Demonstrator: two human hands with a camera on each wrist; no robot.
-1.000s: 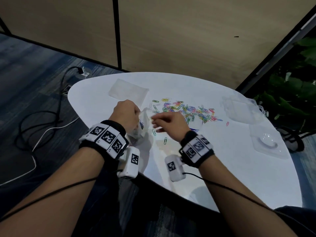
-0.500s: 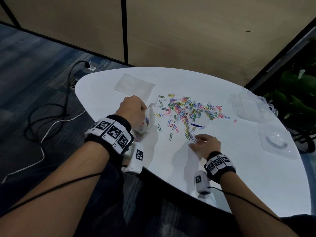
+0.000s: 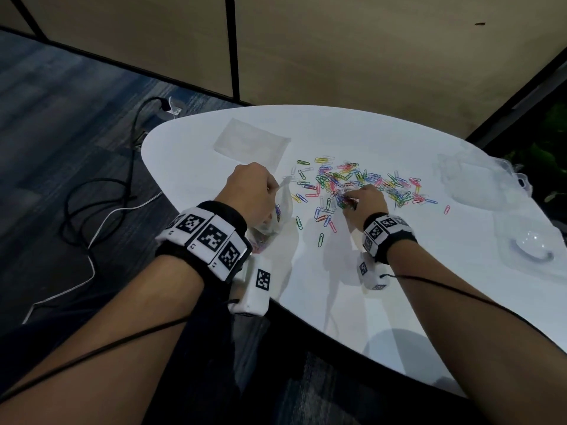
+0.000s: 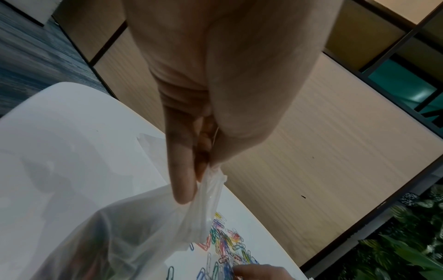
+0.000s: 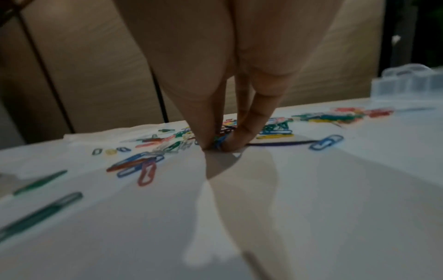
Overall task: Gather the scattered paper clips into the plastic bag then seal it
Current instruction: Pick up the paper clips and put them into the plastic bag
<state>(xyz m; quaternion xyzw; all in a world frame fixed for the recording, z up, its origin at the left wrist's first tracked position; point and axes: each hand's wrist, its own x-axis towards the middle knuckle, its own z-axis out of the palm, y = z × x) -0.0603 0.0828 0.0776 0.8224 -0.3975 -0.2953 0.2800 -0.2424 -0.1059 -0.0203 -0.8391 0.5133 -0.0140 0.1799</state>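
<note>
Clear plastic, bunched at its rim, hangs from the left hand (image 3: 250,191): thumb and fingers pinch the mouth of the one plastic bag (image 3: 276,216) in play, whose lower part rests on the near left part of the white table (image 3: 399,286). Coloured paper clips show through the bag's film near its bottom; how many cannot be told. Farther back on the left lies a second flat clear bag (image 3: 251,142), seemingly holding nothing.

Right of the held bag, several stray clips lie apart from the rest, among them a green clip (image 3: 321,240) nearest the table's edge. Beyond them spreads the main heap of paper clips (image 3: 362,182), dozens in blue, green, yellow, pink and red, too tangled to count.

The right hand (image 3: 365,204) reaches down into the near side of that heap. The right wrist view shows its thumb and fingertips (image 5: 236,140) pressed to the tabletop and closing on a few clips between them.

At the far right sit two clear plastic containers: one clear lidded box (image 3: 469,176) farther back, and a shallow clear tray (image 3: 527,243) nearer; their contents cannot be made out.
</note>
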